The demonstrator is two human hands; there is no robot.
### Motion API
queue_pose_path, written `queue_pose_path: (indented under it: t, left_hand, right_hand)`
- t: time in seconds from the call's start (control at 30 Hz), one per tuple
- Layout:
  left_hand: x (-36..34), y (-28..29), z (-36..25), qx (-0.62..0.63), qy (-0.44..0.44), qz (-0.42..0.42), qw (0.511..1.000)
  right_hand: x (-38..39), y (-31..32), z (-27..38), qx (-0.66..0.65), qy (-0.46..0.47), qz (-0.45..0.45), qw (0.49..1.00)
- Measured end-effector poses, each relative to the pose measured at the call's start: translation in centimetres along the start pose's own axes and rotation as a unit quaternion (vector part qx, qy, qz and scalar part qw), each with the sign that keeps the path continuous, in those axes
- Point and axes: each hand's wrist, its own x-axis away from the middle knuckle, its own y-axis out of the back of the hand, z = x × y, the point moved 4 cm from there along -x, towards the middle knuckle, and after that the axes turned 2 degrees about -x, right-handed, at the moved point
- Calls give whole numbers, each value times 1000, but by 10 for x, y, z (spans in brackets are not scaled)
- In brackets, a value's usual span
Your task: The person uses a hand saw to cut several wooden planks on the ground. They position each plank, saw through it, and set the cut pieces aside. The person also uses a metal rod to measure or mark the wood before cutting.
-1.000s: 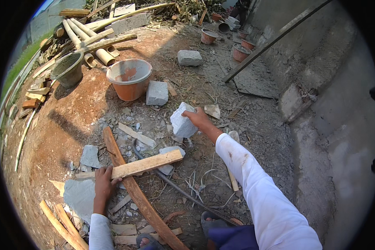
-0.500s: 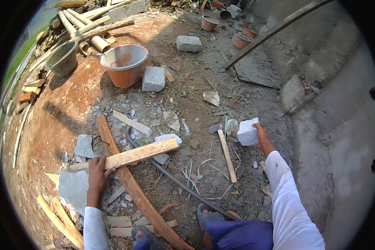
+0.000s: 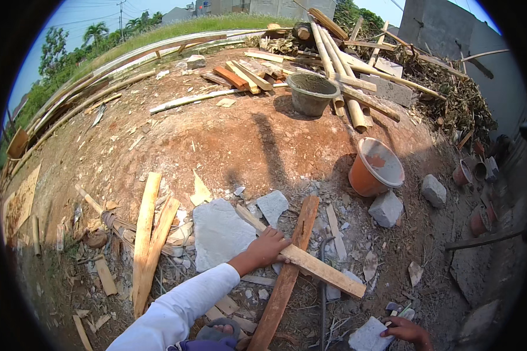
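Head view: plank (image 3: pixel 328 272) grasped under left fingers (image 3: pixel 280 241); block (image 3: pixel 366 337) beside right fingers (image 3: pixel 396 331), grip unclear.

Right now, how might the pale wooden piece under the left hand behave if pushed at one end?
The pale wooden piece will probably stay stiff, since it looks thick and straight. It may pivot or rock, as it lies across the reddish-brown board; the left hand on it would likely limit that.

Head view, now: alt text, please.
A person's left hand holds a pale wood strip across a brown board; the right hand is at a pale block near the picture's lower edge. Farther off, an orange bucket and bamboo poles rest on reddish earth.
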Motion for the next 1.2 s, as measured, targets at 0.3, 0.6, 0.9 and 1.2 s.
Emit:
queue_pose_path:
  t: [0.3, 0.6, 0.9, 1.2]
  left_hand:
    - [1, 5, -1, -9, 13, -1, 1000]
    - [0, 6, -5, 4, 26, -13, 1000]
    - [2, 5, -4, 20, 24, -5, 1000]
    - [-7, 20, -15, -23, -1, 12, 1000]
  right_hand:
    - [-42, -79, 308, 489, 119, 167, 848]
    - [113, 22, 609, 277, 474, -348, 760]
    - [-52, -30, 318, 263, 336, -393, 814]
    - [-45, -146, -5, 143, 47, -416, 897]
